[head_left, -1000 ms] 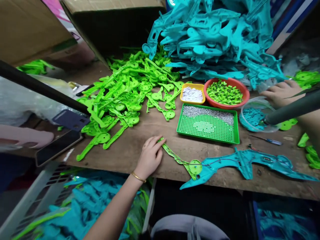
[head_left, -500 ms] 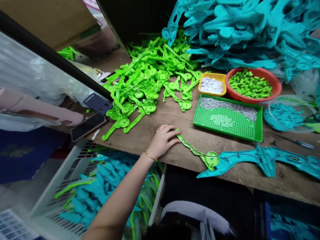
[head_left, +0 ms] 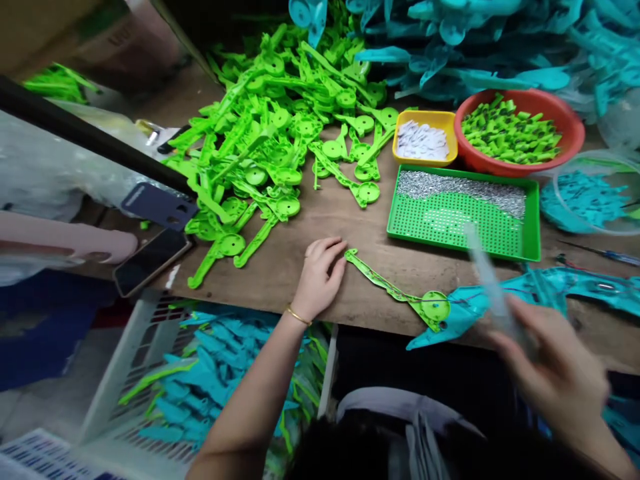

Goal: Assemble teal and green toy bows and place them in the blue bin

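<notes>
My left hand (head_left: 321, 275) rests on the wooden table (head_left: 280, 283), fingers stretched out and lying low. Its fingertips are beside the tip of a long green plastic arm (head_left: 381, 281) with a round disc end. That disc overlaps the pointed end of a teal plastic shell (head_left: 475, 305), and thin dark wire runs along both parts. My right hand (head_left: 555, 363) is above the table at lower right, closed around a translucent whitish stick-shaped tool (head_left: 484, 263) that points up and left. Motion blurs this tool, and its exact kind cannot be made out.
Beyond the hands stand a green perforated tray (head_left: 463, 250) of small metal pieces, a yellow tray (head_left: 453, 119) of white pieces and a red bowl (head_left: 575, 133) of green parts. Piled green arms (head_left: 265, 147) lie left; a screwdriver (head_left: 617, 257) lies right. Below is a crate (head_left: 117, 373).
My right hand has come into view from the lower right with the whitish tool. My left fingers have drawn off the green arm's tip to rest beside it. The whole view has shifted.
</notes>
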`<state>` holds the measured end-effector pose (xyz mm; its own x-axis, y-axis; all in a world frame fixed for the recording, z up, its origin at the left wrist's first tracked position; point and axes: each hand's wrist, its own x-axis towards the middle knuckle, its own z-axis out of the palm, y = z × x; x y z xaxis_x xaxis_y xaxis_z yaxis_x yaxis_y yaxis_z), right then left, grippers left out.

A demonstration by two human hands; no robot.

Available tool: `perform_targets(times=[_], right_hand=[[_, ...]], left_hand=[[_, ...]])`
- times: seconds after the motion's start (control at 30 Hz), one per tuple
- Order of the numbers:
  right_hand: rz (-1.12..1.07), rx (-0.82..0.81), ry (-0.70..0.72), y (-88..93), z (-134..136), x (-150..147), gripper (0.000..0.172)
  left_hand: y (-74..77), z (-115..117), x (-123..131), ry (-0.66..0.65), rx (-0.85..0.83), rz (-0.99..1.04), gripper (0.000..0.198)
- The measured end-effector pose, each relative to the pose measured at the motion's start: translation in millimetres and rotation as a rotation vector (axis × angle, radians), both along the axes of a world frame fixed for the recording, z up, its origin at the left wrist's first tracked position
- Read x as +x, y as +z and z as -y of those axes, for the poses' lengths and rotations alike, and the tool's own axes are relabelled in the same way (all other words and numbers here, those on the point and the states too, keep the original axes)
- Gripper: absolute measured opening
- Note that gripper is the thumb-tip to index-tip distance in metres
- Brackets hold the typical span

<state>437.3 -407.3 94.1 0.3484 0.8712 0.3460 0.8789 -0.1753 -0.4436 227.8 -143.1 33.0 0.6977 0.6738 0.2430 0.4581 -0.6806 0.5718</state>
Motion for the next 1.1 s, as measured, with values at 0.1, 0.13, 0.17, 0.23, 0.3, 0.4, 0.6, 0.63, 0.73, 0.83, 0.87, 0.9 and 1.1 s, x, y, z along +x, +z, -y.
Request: perform_targets(times=[0.1, 0.13, 0.17, 0.23, 0.3, 0.4, 0.6, 0.63, 0.73, 0.83, 0.87, 0.9, 1.1], right_hand=[[0.038, -0.039, 0.207, -8.7, -44, -30, 0.054], [0.085, -0.088, 0.253, -12.6, -58, -38, 0.045], [0.135, -0.124, 0.27, -16.4, -69, -45, 0.038], [0.218, -0.15, 0.266, -22.3, -84, -56, 0.03], [0.259, -0.148, 0.267, -25.6, -90, -61, 0.028], [0.277, -0.16, 0.296, -28.2, -90, -64, 0.03], [0.303, -0.272, 0.313, -35.8, -85, -65, 0.035], [0.311, -0.28, 0.318, -35.7, -84, -64, 0.037], [0.309, -0.266, 0.296, -30.7, -77, -58, 0.038], [0.227, -0.266, 0.177, -24.3, -64, -48, 0.038], [0.196, -0.282, 0.126, -23.5, -60, -45, 0.038], [0.165, -0.303, 0.079, -23.7, -56, -42, 0.038], [0.052, -0.334, -0.016, -35.1, -49, -35, 0.035]], left_hand=[[-0.5, 1, 1, -0.016, -0.01, -0.008, 0.03], [-0.3, 2, 1, -0.021, -0.009, -0.012, 0.029], [-0.2, 2, 0, -0.024, -0.006, -0.018, 0.028], [-0.2, 3, 0, -0.024, -0.001, -0.029, 0.026], [-0.6, 3, -1, -0.017, -0.004, -0.03, 0.026], [-1.2, 3, -1, -0.017, -0.01, -0.022, 0.028], [0.2, 5, 1, 0.0, -0.005, -0.029, 0.025], [0.2, 5, 1, 0.009, -0.006, -0.027, 0.025], [-0.4, 5, 3, 0.023, -0.008, -0.02, 0.027], [-1.2, 4, 3, 0.025, -0.003, -0.025, 0.026], [-1.3, 4, 4, 0.026, 0.002, -0.029, 0.025], [-1.2, 4, 4, 0.026, 0.007, -0.034, 0.025], [-1.1, 4, 5, 0.027, 0.016, -0.053, 0.025]])
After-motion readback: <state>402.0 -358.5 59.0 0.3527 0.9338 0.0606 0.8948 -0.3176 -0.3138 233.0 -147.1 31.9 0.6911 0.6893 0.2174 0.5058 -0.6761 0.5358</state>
